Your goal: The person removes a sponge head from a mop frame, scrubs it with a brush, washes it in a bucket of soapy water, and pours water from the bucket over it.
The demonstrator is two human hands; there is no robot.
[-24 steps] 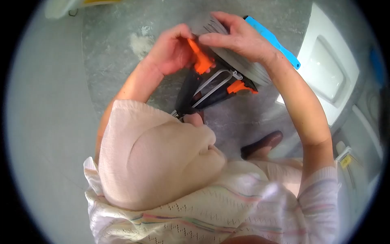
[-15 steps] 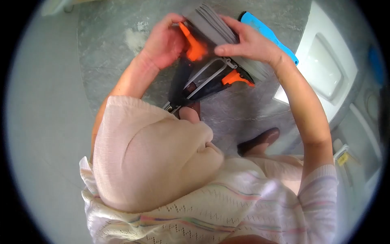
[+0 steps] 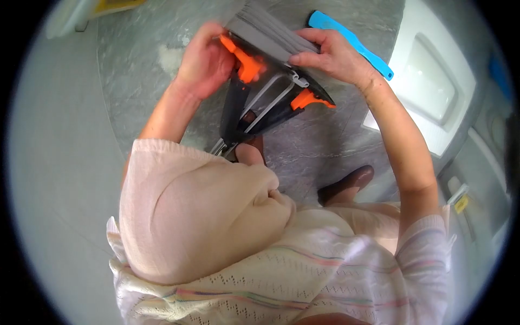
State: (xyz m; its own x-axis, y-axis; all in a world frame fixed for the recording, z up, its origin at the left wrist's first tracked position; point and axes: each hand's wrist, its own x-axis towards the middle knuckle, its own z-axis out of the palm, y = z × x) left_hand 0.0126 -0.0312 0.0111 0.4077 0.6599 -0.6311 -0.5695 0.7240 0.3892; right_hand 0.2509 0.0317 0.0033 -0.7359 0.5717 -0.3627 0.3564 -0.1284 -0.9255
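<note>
Left hand: Our left hand [image 3: 206,62] is bent around the near orange clip [image 3: 248,67]. The gap is narrow, and some fingertips seem to go behind the clip. They are blurry, so we cannot tell how hard they press. We likely hold it here because the clip is a handy bit to grab.

Right hand: Our right hand [image 3: 338,58] has the grey layered pad [image 3: 265,32] by its side edge. Our thumb lies on the front and the other fingers go to the back, so the gap is only as wide as the pad. This looks like a way to stop it tipping.

Grey pad: It slants up between our two hands, at the far end of the black frame [image 3: 233,105]. It looks like part of a mop head.

Black frame: Its two arms spread apart like a V, with an orange clip on each. The far orange clip [image 3: 307,99] has no hand on it. A bent metal wire [image 3: 269,107] sits between the arms. The narrow end is near our left shoe [image 3: 257,142], maybe so the feet can help steady it.

Blue brush: The blue tool [image 3: 355,43] lies on the grey floor [image 3: 135,70], past our right hand, its handle tip beside the white basin [image 3: 387,103].
</note>
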